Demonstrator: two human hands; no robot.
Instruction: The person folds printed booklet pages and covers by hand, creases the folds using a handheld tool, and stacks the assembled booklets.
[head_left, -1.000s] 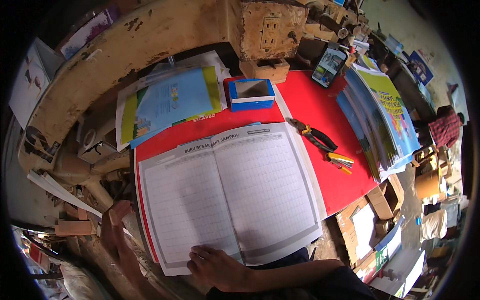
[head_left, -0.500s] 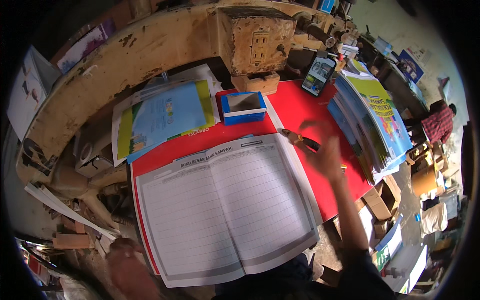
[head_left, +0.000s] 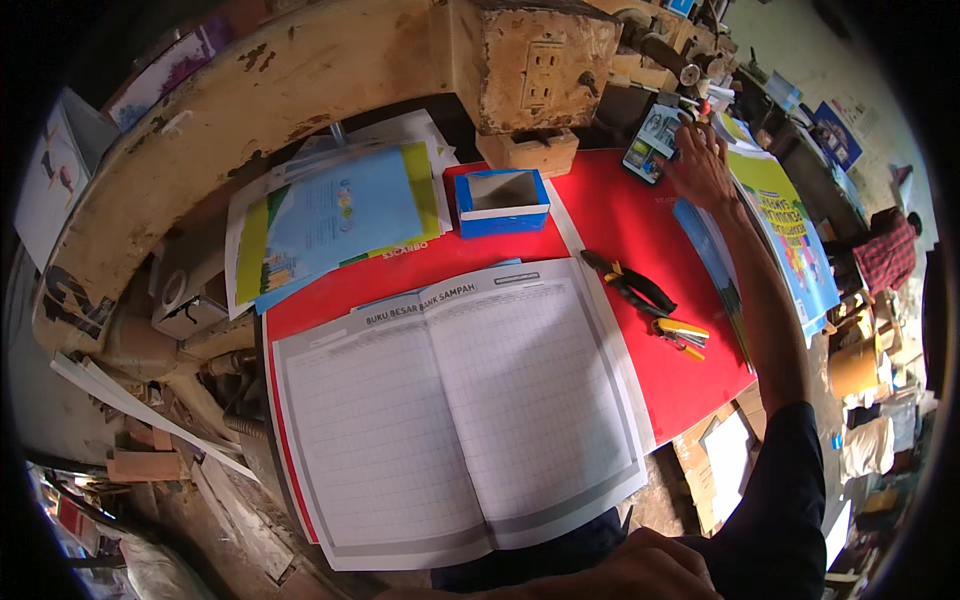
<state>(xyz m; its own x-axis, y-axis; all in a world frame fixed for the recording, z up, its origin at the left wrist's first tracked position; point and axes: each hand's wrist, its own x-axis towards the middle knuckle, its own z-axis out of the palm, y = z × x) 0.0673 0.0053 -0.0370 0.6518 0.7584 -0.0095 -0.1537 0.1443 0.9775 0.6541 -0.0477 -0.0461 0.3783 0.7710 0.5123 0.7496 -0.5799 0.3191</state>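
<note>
My right hand (head_left: 708,168) reaches to the far right of the red board (head_left: 690,400), fingers apart, at the right edge of a phone (head_left: 655,142) that stands tilted with its screen lit. Whether a fingertip touches the screen is hard to tell. My left hand (head_left: 655,568) lies low at the bottom edge, in front of my body; its fingers are hidden. An open ledger book (head_left: 540,400) with blank ruled pages covers the board's near left. Right of it lie black-handled pliers (head_left: 645,290) and a small yellow stapler (head_left: 683,332).
A blue open box (head_left: 505,222) stands behind the book. Printed sheets (head_left: 350,215) are stacked at the left, and a tall pile of booklets (head_left: 785,235) at the right. A worn machine body (head_left: 545,80) bounds the back. A person in a checked shirt (head_left: 888,252) is far right.
My right hand has moved from above the pliers up to the phone. My left hand has gone from the lower left to the bottom middle. The pliers and stapler now show fully.
</note>
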